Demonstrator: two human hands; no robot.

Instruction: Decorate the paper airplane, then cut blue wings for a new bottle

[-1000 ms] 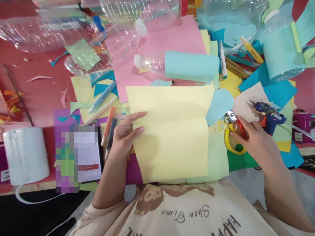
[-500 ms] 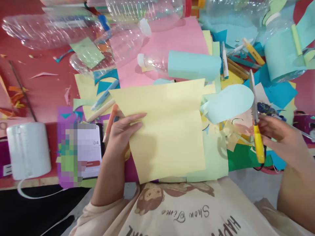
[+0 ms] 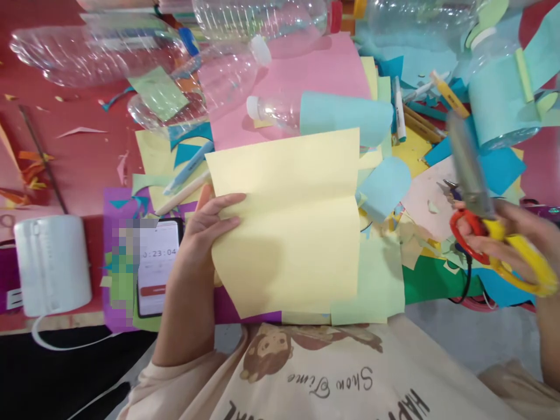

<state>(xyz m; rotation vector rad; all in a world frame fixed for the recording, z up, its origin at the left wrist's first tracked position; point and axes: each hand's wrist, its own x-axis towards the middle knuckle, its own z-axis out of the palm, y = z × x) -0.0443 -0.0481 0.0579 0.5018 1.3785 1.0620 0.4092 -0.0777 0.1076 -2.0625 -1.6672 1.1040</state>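
A sheet of pale yellow paper with a faint crease lies in front of me. My left hand grips its left edge, with fingertips resting on the top face. On the right, my right hand holds scissors by their red and yellow handles. The metal blades point away from me, look closed and are blurred by motion. Between the sheet and the scissors, a light blue rounded paper piece rests on paper scraps. A bottle wrapped in light blue paper lies beyond the yellow sheet.
Clear plastic bottles lie along the back. A wrapped bottle stands at the back right, near markers. At the left are a phone showing a timer and a white case. Pink paper lies beneath.
My right hand has moved right, and the scissors have turned so both handles show. The light blue rounded piece has shifted left and dropped. The yellow sheet's near part has moved slightly left.
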